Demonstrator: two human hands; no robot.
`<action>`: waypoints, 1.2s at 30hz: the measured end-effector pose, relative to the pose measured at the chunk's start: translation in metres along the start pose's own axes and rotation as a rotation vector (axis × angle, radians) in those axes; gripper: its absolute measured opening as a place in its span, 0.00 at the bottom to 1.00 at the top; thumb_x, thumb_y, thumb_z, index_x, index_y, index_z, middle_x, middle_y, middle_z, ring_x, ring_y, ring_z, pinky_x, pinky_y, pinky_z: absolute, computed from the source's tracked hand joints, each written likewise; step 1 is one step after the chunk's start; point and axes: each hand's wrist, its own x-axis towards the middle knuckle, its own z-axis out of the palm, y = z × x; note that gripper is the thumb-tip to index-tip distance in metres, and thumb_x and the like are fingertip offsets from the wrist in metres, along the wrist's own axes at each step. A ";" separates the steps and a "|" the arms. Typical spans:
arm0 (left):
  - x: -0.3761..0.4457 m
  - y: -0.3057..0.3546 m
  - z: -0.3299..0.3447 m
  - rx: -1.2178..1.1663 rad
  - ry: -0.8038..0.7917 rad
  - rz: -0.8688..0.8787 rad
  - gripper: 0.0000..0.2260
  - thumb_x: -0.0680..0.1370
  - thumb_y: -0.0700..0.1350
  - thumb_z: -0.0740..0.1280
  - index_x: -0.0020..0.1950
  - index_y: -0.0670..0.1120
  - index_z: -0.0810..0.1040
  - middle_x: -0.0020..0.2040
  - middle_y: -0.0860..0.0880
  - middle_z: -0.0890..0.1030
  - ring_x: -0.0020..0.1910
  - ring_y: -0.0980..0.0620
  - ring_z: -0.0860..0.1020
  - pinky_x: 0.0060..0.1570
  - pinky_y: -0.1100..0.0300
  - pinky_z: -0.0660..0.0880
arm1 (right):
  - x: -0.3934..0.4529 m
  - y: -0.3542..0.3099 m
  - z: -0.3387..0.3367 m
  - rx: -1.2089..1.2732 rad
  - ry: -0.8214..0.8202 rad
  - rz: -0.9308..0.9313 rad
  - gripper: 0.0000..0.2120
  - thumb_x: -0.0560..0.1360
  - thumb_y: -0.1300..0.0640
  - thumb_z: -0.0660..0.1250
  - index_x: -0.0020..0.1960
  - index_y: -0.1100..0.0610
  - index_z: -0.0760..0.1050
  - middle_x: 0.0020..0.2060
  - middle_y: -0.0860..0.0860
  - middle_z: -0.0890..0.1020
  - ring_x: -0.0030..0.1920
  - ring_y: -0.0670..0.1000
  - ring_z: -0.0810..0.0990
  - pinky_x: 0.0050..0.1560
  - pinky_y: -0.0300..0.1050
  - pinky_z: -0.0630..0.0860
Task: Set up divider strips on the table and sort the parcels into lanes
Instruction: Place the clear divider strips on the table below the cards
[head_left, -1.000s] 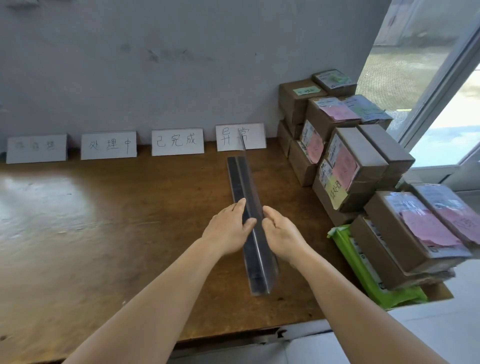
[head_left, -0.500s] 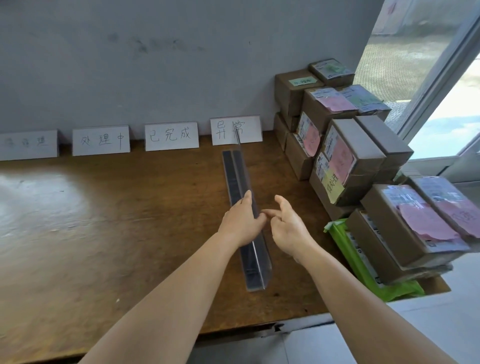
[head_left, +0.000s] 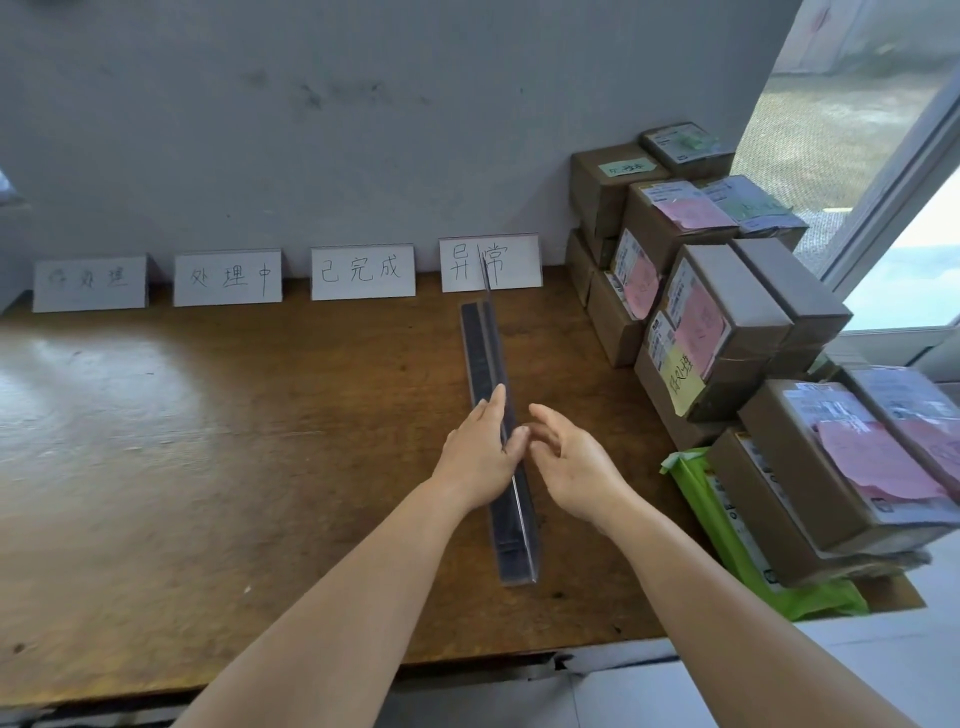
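Head view: wooden table (head_left: 218, 441) fills the lower left and centre of the frame, grey wall (head_left: 363, 130) behind it. One divider strip (head_left: 491, 374), dark with a clear upright fin, lies on the table centre-right, running from near the front edge back toward the wall. Its far end sits just in front of the rightmost card (head_left: 491, 262).

Left hand (head_left: 480, 454) rests on the strip's left side about midway along, fingers straight and held together, fingertips pointing away up the strip, thumb against the fin. Right hand (head_left: 571, 462) is just right of the strip, fingers loosely curled and a bit spread, holding nothing. Its fingertips come close to the left thumb near the fin; contact with the strip cannot be told.

Four white cards with handwritten characters stand in a row against the wall, from centre-left (head_left: 89, 283), (head_left: 227, 277), (head_left: 362, 271) to the rightmost one.

Parcels (head_left: 722, 322), brown cardboard boxes with pink, green and yellow slips plus shipping labels, are stacked in the right of the frame, from the wall corner forward to the table's front right edge. A green plastic mailer (head_left: 727, 545) lies under the nearest boxes, lower right. Window frame (head_left: 893, 197) at upper right, bright outside.
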 end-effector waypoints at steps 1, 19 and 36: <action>0.000 0.000 0.000 -0.001 -0.001 -0.004 0.29 0.82 0.55 0.55 0.78 0.51 0.46 0.78 0.49 0.53 0.77 0.51 0.53 0.73 0.46 0.57 | 0.000 0.000 -0.001 -0.002 -0.004 -0.001 0.25 0.81 0.58 0.58 0.75 0.48 0.57 0.71 0.48 0.69 0.70 0.48 0.67 0.68 0.45 0.67; -0.004 0.001 -0.012 0.030 0.004 -0.038 0.30 0.81 0.54 0.58 0.78 0.52 0.47 0.78 0.50 0.54 0.77 0.51 0.51 0.74 0.48 0.56 | 0.003 0.002 0.000 -0.105 0.009 -0.052 0.29 0.78 0.57 0.63 0.75 0.47 0.57 0.69 0.46 0.70 0.66 0.47 0.71 0.56 0.36 0.70; 0.004 0.018 -0.008 -0.001 0.120 -0.099 0.31 0.79 0.42 0.60 0.79 0.47 0.48 0.77 0.45 0.59 0.74 0.46 0.61 0.69 0.51 0.65 | 0.012 -0.001 0.010 -0.533 0.172 -0.047 0.33 0.77 0.63 0.63 0.76 0.50 0.53 0.67 0.53 0.72 0.62 0.53 0.75 0.56 0.46 0.76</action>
